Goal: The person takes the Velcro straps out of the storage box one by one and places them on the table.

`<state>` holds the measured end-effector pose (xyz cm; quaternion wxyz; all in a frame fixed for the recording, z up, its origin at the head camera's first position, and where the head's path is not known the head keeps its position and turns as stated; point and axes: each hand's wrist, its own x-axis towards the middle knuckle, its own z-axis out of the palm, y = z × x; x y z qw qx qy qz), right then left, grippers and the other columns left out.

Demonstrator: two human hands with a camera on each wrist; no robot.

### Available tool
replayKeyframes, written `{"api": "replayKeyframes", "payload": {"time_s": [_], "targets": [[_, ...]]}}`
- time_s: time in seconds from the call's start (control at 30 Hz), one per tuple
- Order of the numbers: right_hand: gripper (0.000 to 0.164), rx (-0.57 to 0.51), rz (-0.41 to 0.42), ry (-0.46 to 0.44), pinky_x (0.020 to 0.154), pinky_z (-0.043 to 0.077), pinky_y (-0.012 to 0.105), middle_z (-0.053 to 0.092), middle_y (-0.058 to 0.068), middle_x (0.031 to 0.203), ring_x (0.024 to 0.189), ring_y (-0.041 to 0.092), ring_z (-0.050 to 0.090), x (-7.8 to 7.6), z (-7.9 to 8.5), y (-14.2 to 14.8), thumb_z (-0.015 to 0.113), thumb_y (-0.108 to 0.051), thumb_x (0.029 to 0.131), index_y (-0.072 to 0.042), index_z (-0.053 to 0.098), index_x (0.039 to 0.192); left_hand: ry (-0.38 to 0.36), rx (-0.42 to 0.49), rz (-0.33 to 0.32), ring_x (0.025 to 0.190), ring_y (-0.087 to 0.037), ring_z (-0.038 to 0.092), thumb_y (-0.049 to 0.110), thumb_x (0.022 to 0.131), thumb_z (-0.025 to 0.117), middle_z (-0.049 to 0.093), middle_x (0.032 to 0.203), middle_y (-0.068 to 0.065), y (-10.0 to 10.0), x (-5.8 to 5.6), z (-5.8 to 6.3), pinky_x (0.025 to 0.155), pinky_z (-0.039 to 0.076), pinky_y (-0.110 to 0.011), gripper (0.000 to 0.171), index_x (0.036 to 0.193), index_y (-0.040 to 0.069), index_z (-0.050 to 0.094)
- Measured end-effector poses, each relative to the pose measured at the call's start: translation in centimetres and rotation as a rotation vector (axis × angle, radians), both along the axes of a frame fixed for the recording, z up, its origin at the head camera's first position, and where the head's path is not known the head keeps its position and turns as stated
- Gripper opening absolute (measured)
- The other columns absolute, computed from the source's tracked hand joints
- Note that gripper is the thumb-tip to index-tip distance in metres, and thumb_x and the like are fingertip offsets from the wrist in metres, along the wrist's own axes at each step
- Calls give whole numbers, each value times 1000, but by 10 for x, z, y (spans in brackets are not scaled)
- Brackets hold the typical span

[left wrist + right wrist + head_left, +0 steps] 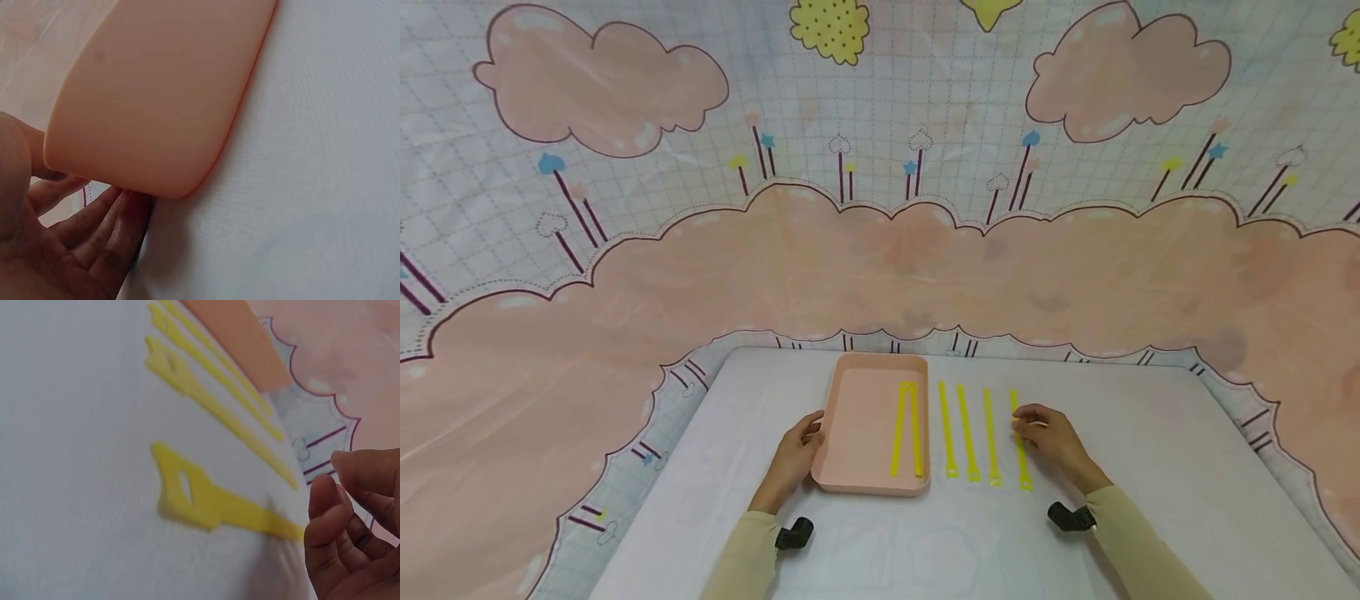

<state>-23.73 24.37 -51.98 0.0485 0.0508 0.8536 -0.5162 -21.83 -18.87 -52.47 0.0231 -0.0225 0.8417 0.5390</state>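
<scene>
My left hand (pixel 797 454) is at the left side of a pink tray (pixel 861 487), its fingers touching the tray's outer wall (pixel 150 106). Two yellow strap cable ties (pixel 897 433) lie lengthwise in the right part of that tray. Beside it, several more such ties (pixel 967 433) are laid in a spaced row, their slotted heads toward me. Over the rightmost tie (pixel 1023 467) hovers my right hand (pixel 1054 437), fingers loosely bent. Nothing shows between its thumb and fingers in the right wrist view, where the hand hides that tie's far end (pixel 250 515).
A white-covered table (pixel 1150 450) lies under everything. Behind it hangs a patterned cloth (pixel 880 267) with pink clouds. Each wrist carries a black camera mount, one at the left (pixel 795 533) and one at the right (pixel 1070 517).
</scene>
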Motion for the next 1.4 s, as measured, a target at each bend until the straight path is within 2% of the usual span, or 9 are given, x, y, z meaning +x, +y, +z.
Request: {"api": "replayKeyframes", "payload": {"time_s": [0.33, 0.6, 0.8, 0.93, 1.13, 1.3, 1.4], "targets": [[29, -92, 74, 67, 66, 52, 24, 65, 14, 102, 80, 15, 63, 7, 21, -19, 65, -15, 93, 4, 62, 116, 2, 1, 1, 119, -33, 59, 8, 99, 49, 59, 133, -21, 1, 1, 0, 97, 50, -47, 46, 145, 8, 47], [29, -104, 56, 69, 66, 52, 26, 64, 15, 107, 85, 22, 64, 18, 34, -32, 66, -16, 94, 1, 62, 116, 1, 5, -9, 120, -32, 58, 10, 100, 50, 58, 134, -21, -1, 0, -5, 98, 50, -47, 45, 145, 10, 47], [30, -147, 85, 87, 67, 52, 25, 64, 17, 108, 84, 17, 64, 23, 41, -39, 64, -13, 94, 4, 60, 118, -2, 2, -2, 120, -33, 58, 10, 99, 50, 58, 134, -21, 0, 0, -4, 98, 49, -47, 45, 145, 10, 48], [31, -183, 121, 105, 68, 53, 26, 62, 18, 109, 83, 15, 65, 23, 42, -42, 66, -13, 93, 5, 59, 118, 4, -5, 1, 119, -34, 58, 9, 99, 50, 58, 133, -22, 2, 0, -2, 98, 49, -48, 45, 144, 9, 48], [37, -218, 160, 129, 70, 55, 29, 62, 20, 112, 85, 20, 67, 20, 46, -52, 66, -17, 94, 7, 57, 120, 16, -21, 2, 120, -35, 58, 9, 99, 51, 59, 133, -22, 0, -1, -2, 99, 48, -49, 45, 144, 9, 49], [33, -239, 190, 120, 73, 56, 27, 61, 23, 116, 85, 11, 68, 14, 49, -64, 65, -15, 94, 5, 58, 120, 14, -18, 8, 120, -36, 58, 8, 99, 50, 59, 133, -23, -1, 0, 1, 99, 48, -49, 45, 144, 8, 49], [29, -267, 199, 120, 74, 57, 27, 61, 26, 118, 87, 11, 69, 12, 51, -71, 64, -12, 94, 3, 59, 119, 18, -14, 2, 119, -35, 58, 8, 99, 50, 58, 133, -23, -1, 0, 1, 98, 49, -48, 45, 144, 7, 48]]}}
